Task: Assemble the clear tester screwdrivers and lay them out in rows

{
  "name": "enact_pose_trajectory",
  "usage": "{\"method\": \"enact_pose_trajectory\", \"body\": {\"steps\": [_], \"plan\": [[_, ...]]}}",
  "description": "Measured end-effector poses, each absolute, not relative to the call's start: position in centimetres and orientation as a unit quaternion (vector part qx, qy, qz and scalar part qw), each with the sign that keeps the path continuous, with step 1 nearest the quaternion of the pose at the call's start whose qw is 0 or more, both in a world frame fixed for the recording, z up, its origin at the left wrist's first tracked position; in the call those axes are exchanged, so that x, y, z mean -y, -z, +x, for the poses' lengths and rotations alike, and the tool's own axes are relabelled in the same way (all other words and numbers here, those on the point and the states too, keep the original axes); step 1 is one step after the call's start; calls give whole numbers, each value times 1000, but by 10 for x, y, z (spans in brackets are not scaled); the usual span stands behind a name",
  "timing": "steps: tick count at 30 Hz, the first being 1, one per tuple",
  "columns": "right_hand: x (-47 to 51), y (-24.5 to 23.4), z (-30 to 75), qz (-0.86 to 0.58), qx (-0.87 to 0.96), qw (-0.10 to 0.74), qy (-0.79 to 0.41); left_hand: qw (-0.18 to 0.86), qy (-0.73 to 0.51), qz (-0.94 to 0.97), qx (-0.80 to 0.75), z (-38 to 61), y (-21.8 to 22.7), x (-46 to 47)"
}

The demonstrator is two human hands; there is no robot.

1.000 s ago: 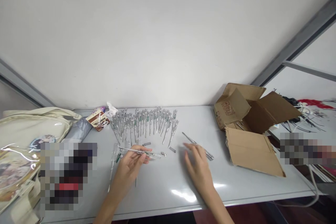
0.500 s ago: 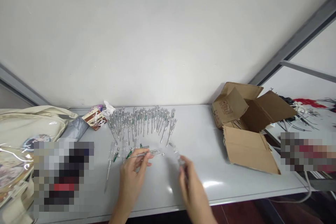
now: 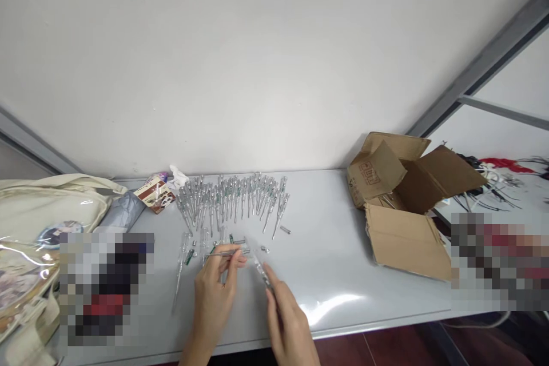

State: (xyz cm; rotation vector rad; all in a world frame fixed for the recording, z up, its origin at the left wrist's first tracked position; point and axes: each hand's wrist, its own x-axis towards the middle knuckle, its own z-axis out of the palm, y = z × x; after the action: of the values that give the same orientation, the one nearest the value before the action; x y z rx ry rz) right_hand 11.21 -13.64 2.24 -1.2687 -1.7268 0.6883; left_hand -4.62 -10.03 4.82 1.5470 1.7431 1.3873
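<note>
My left hand (image 3: 214, 291) pinches a clear-handled tester screwdriver (image 3: 227, 252) and holds it level above the grey table (image 3: 343, 251). My right hand (image 3: 285, 314) is closed on a second clear screwdriver (image 3: 261, 269), tilted up toward the first one. Behind both hands, several similar clear screwdrivers (image 3: 234, 197) lie in a row near the wall. A few loose small parts (image 3: 285, 230) and single screwdrivers lie between the row and my hands.
An open cardboard box (image 3: 403, 206) sits at the right of the table. A cream bag (image 3: 38, 223), a grey pouch (image 3: 122, 211) and a small snack packet (image 3: 154, 194) lie at the left. Cables (image 3: 493, 183) lie on a surface beyond the box.
My right hand picked up the screwdriver that lay at the right of the table and carried it left, close to the one in my left hand. The left hand stayed almost still.
</note>
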Motion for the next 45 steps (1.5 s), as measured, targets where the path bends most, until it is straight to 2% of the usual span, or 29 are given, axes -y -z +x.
{"method": "enact_pose_trajectory", "body": {"steps": [4, 9, 13, 18, 29, 35, 38, 43, 45], "plan": [[135, -27, 114, -554, 639, 474, -247, 232, -504, 537, -635, -48, -50, 101], [146, -18, 96, -507, 674, 468, -264, 212, -511, 575, -603, -43, -52, 100], [142, -20, 95, -543, 628, 496, -257, 199, -510, 576, -607, -42, -50, 101], [125, -31, 97, -483, 687, 452, -301, 212, -511, 595, -584, -41, -46, 103], [105, -33, 134, -611, 528, 467, -360, 406, -564, 336, -636, -57, -56, 101], [93, -27, 156, -660, 501, 462, -315, 425, -548, 349, -630, -47, -57, 91], [86, -20, 171, -678, 507, 444, -291, 406, -527, 439, -604, -22, -60, 82], [80, -11, 188, -686, 512, 436, -279, 238, -519, 613, -546, 19, -64, 66], [80, -10, 189, -681, 515, 437, -282, 214, -495, 652, -534, 26, -63, 61]]}}
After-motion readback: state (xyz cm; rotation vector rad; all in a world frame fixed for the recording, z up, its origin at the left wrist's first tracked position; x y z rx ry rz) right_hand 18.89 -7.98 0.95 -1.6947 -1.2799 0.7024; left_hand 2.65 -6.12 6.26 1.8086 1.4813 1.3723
